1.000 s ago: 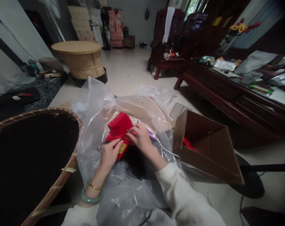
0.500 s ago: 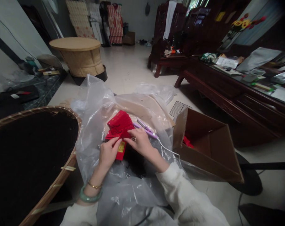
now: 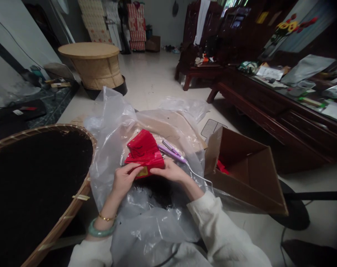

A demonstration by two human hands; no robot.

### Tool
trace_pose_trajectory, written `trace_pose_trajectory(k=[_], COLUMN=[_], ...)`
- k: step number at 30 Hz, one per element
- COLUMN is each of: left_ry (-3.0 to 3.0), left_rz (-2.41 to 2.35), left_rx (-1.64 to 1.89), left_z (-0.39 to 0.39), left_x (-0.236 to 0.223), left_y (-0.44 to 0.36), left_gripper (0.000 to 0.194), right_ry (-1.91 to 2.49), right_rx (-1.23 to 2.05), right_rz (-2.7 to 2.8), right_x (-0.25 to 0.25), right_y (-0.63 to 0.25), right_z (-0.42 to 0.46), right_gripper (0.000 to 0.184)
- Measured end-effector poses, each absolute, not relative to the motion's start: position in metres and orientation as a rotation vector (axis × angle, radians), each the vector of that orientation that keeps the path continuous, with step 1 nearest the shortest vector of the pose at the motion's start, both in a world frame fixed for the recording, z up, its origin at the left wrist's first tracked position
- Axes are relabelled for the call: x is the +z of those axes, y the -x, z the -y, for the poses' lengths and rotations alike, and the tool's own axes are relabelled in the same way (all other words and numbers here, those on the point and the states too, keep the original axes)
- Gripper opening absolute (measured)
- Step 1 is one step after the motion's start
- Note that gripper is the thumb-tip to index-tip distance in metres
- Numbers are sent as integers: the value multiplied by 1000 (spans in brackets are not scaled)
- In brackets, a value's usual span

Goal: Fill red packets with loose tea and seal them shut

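My left hand (image 3: 123, 180) and my right hand (image 3: 171, 172) together pinch a small red packet (image 3: 151, 167) with a yellow label, held level between them. Just behind it a stack of red packets (image 3: 142, 146) lies on clear plastic sheeting (image 3: 113, 129). Dark loose leaves (image 3: 157, 191) lie in the plastic below my hands. A purple tool with a white cord (image 3: 171, 152) rests right of the stack.
A large woven bamboo tray (image 3: 59, 226) full of dark leaves fills the left. An open cardboard box (image 3: 249, 178) with red packets inside stands to the right. A dark wooden table (image 3: 282, 111) runs along the right; a round bamboo stand (image 3: 94, 65) is at the back.
The red packet has turned from upright to level between my hands. My right hand moved down from the stack to the packet's right end, and the purple tool came into sight.
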State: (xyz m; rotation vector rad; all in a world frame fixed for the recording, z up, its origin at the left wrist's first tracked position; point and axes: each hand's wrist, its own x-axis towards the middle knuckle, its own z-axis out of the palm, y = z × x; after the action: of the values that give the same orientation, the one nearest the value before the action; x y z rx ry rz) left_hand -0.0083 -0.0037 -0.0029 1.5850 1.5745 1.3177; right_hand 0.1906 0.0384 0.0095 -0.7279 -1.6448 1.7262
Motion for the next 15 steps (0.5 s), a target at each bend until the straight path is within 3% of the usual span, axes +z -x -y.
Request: trace_pose_trajectory(k=[5, 9, 15], left_ry=[-2244, -2764, -2768], left_rz=[-1665, -1733, -1578], left_rx=[1241, 893, 860], left_z=[6, 17, 22], left_x=[8, 12, -9], left_y=[4, -6, -7], left_gripper=[44, 53, 55], right_ry=[853, 882, 831], right_rx=[1812, 1860, 1876], right_rz=[1537, 1496, 1670], right_x=[6, 4, 7], right_y=[-191, -192, -191], right_z=[-38, -35, -30], right_gripper=[69, 76, 80])
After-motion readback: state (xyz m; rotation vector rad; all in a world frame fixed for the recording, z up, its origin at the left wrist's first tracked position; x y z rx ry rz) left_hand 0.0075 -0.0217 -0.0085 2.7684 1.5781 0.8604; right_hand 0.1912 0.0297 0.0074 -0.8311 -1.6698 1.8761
